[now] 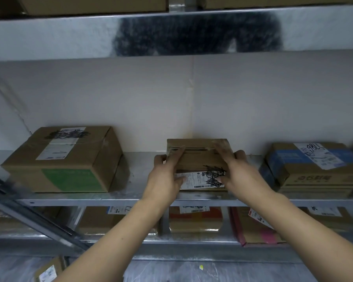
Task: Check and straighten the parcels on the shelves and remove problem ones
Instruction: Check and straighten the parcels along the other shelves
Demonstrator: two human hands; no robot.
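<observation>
A small brown cardboard parcel [199,159] with a white label scribbled over in black sits in the middle of a metal shelf [139,197]. My left hand [164,178] grips its left side, fingers across the top and thumb on the front label. My right hand [239,174] grips its right side the same way. A larger brown parcel [69,161] with a green patch and a scribbled label stands to the left. A blue-and-brown parcel [314,165] marked with handwritten numbers stands to the right.
A pale back wall closes the shelf behind the parcels. The shelf above [171,33] overhangs close to the top. The lower shelf holds several parcels [196,219]. A slanted metal brace [29,214] crosses at the lower left. A box [49,270] lies on the floor.
</observation>
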